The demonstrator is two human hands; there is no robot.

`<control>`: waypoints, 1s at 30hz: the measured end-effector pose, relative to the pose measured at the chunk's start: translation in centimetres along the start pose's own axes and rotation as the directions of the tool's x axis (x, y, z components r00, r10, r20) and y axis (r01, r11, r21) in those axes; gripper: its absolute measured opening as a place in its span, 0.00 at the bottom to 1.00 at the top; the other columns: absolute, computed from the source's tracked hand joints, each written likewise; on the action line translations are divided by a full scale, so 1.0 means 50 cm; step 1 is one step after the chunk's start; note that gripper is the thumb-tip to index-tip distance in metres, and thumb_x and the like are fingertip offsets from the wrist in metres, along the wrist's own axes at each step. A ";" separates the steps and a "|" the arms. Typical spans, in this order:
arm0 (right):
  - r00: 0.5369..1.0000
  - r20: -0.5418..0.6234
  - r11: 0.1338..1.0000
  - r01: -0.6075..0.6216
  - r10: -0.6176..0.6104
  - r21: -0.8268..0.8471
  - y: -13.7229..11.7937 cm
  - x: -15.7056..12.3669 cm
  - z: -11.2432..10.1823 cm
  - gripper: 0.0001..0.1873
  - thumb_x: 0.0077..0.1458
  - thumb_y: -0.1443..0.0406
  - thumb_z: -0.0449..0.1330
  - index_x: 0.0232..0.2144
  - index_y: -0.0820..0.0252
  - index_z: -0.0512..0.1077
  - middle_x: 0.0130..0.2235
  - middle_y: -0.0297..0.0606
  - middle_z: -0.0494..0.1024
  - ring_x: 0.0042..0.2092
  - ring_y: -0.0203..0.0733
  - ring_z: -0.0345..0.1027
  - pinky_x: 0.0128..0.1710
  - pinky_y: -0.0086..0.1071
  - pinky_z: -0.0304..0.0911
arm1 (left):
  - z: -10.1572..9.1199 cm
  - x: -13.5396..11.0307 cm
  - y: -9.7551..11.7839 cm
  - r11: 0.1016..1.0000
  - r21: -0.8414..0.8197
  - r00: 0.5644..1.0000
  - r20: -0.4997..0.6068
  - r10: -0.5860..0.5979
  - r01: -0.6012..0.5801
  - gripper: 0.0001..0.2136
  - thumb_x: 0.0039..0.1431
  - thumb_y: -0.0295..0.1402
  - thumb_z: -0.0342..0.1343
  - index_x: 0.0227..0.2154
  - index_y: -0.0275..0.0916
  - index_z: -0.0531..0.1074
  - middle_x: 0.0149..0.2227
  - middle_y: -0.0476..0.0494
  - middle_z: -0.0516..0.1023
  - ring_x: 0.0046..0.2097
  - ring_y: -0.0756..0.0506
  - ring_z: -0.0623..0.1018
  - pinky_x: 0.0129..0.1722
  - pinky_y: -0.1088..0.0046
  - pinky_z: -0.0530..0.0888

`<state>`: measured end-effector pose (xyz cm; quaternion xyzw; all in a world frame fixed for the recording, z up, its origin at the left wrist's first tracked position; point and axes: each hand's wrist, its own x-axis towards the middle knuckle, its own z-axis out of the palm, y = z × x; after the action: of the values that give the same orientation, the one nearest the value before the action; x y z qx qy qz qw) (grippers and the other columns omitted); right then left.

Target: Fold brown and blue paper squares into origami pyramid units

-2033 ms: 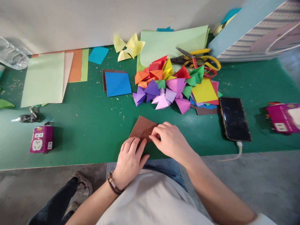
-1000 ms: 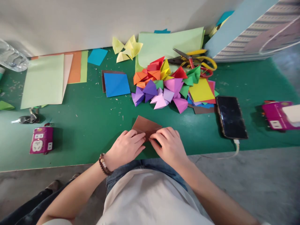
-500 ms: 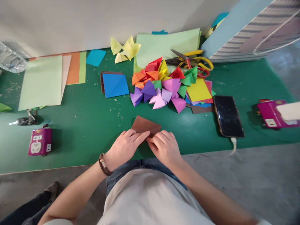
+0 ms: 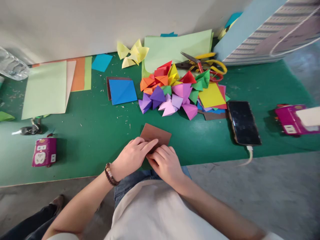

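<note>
A folded square of brown paper (image 4: 155, 133) lies on the green mat, its near part under my hands. My left hand (image 4: 132, 155) rests with its fingertips on the paper's near edge, and a beaded bracelet circles that wrist. My right hand (image 4: 163, 163) presses on the near part of the paper, its fingers curled over the fold and almost touching my left hand. The paper's near corner is hidden beneath my fingers.
A heap of folded colored paper shapes (image 4: 170, 93) sits beyond the hands, with scissors (image 4: 202, 65) behind it. A phone (image 4: 243, 123) lies to the right, a square of blue paper (image 4: 122, 91) to the left, and a power strip (image 4: 43, 152) near the mat's front-left edge.
My right hand has slid left and nearer to me, closer to my left hand. The brown paper stays in about the same place under both hands.
</note>
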<state>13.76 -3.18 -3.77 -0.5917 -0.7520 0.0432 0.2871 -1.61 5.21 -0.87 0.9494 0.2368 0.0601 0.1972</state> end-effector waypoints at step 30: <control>0.914 -0.040 0.900 -0.390 0.405 0.196 0.055 -0.004 -0.042 0.04 0.58 0.68 0.58 0.32 0.54 0.70 0.34 0.31 0.82 0.37 0.43 0.72 0.39 0.38 0.58 | 0.051 -0.015 0.143 0.889 0.282 0.931 -0.047 -0.363 0.361 0.29 0.60 0.43 0.57 0.60 0.33 0.64 0.66 0.40 0.59 0.52 0.39 0.70 0.45 0.62 0.75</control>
<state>17.19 -3.13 -3.22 -0.7048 -0.5962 0.1464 0.3554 1.29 -1.84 -0.36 0.9073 0.4148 -0.0157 0.0664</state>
